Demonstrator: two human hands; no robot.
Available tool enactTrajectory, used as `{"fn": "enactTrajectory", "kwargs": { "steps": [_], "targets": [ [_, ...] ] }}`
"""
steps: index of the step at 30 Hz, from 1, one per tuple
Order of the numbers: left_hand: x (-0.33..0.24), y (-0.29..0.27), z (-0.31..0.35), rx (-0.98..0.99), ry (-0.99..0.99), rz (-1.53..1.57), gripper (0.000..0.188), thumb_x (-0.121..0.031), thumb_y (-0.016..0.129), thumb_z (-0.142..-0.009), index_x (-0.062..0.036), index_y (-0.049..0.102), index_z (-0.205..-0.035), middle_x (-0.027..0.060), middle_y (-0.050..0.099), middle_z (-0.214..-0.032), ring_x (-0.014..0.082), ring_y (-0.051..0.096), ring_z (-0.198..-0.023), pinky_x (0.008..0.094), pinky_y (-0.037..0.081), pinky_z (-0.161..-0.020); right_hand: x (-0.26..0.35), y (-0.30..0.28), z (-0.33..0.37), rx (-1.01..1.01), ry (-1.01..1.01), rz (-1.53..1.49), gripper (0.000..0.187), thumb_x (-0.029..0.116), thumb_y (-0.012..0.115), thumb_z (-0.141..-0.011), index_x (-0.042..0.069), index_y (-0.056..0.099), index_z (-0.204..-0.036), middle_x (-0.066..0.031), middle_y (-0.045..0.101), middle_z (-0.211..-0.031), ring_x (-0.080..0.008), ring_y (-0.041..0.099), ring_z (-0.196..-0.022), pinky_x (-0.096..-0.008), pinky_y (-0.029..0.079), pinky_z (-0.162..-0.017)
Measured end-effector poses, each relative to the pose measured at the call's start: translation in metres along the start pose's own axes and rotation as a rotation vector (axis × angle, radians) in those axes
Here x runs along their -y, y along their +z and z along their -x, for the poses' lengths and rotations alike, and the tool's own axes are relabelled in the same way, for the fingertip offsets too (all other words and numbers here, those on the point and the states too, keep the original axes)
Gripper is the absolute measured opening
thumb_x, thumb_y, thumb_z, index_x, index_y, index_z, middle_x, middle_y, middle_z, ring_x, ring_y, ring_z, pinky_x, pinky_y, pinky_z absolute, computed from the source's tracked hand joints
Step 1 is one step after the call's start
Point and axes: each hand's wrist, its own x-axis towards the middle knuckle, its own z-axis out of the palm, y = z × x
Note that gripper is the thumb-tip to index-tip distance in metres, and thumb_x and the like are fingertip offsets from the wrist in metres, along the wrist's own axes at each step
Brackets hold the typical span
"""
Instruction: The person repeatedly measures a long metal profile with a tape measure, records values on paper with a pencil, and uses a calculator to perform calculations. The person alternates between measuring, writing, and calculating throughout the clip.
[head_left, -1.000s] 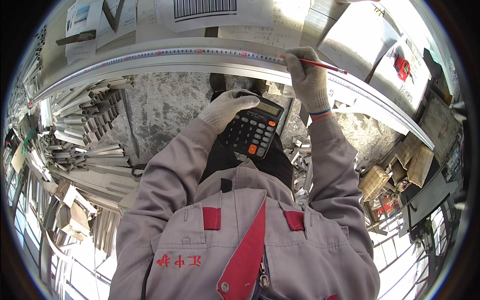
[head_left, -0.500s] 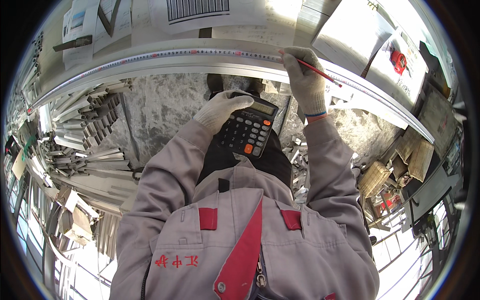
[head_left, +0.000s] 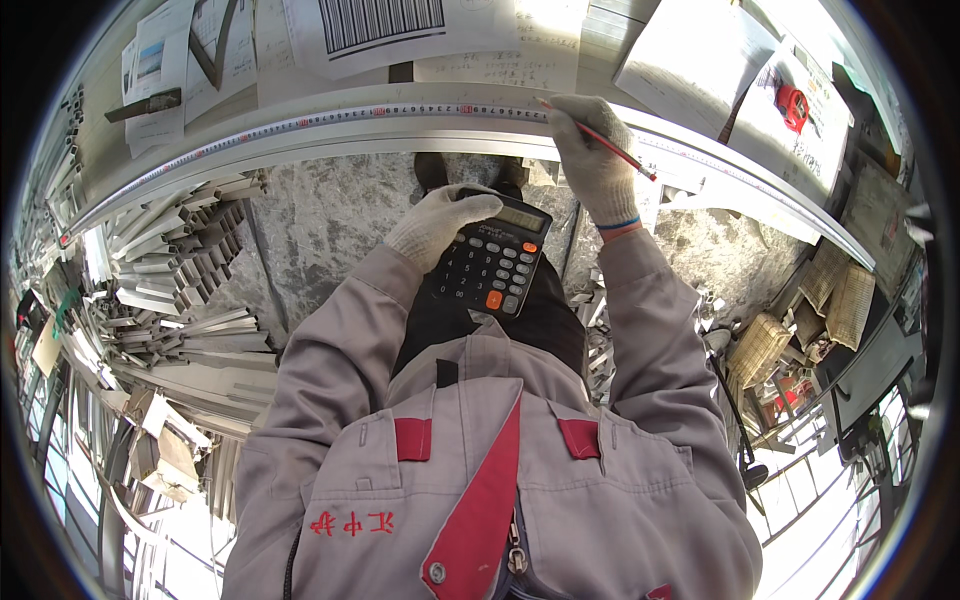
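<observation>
In a white knit glove, my left hand (head_left: 436, 226) grips the upper left of a black calculator (head_left: 493, 258) with grey and orange keys, thumb lying near its display. My right hand (head_left: 594, 165), gloved too, is closed around a red pencil (head_left: 622, 152). The pencil's tip points left, close to a long measuring strip (head_left: 330, 119) that runs along the near edge of the bench. My right fingertips are at the strip, though whether they touch it I cannot tell. Beneath the calculator are my dark trousers.
Papers, one with a barcode (head_left: 380, 25), lie on the bench beside a dark metal square (head_left: 145, 105). A red tape measure (head_left: 792, 107) sits on a sheet at the right. Metal profiles (head_left: 190, 240) are stacked at left below the bench; woven baskets (head_left: 760, 348) stand at lower right.
My right hand with the pencil has shifted slightly left along the strip. The whole view has moved a little; my left hand keeps the calculator in nearly the same place.
</observation>
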Motion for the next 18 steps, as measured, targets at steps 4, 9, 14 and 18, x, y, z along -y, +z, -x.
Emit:
{"fn": "enactTrajectory", "kwargs": {
  "steps": [4, 9, 14, 18],
  "targets": [
    [-0.003, 0.001, 0.005, 0.017, 0.000, 0.039, 0.034, -0.027, 0.078, -0.100, -0.0025, 0.074, -0.123, 0.0050, 0.077, -0.104, 0.0117, 0.073, -0.088, 0.0271, 0.060, -0.081, 0.003, -0.002, 0.001, 0.004, 0.022, 0.036, 0.009, 0.008, 0.076, -0.098, 0.003, 0.076, -0.105, -0.0110, 0.077, -0.095, -0.0178, 0.073, -0.084, -0.0330, 0.060, -0.077],
    [-0.006, 0.001, 0.007, -0.017, 0.007, 0.032, 0.031, -0.027, 0.077, -0.100, -0.0053, 0.074, -0.122, 0.0032, 0.077, -0.103, 0.0109, 0.073, -0.085, 0.0267, 0.060, -0.079, 0.003, -0.001, 0.004, -0.074, 0.087, -0.017, 0.011, 0.010, 0.074, -0.100, 0.002, 0.075, -0.108, -0.0097, 0.078, -0.098, -0.0171, 0.073, -0.085, -0.0329, 0.060, -0.077],
    [-0.006, -0.002, 0.010, -0.048, 0.003, 0.088, 0.040, -0.029, 0.082, -0.095, -0.0047, 0.073, -0.125, 0.0052, 0.076, -0.102, 0.0137, 0.074, -0.083, 0.0301, 0.063, -0.073, 0.008, -0.009, 0.017, -0.137, 0.309, -0.172, 0.018, 0.016, 0.072, -0.105, 0.004, 0.075, -0.119, -0.0070, 0.077, -0.106, -0.0146, 0.072, -0.096, -0.0310, 0.059, -0.085],
    [-0.010, -0.001, 0.017, -0.072, 0.053, 0.116, 0.039, -0.031, 0.083, -0.095, -0.0069, 0.073, -0.123, 0.0045, 0.076, -0.101, 0.0132, 0.073, -0.082, 0.0298, 0.063, -0.071, 0.012, -0.017, 0.039, -0.185, 0.399, -0.406, 0.020, 0.016, 0.065, -0.109, 0.007, 0.076, -0.124, -0.0056, 0.077, -0.108, -0.0110, 0.068, -0.089, -0.0270, 0.055, -0.079]
  ]
}}
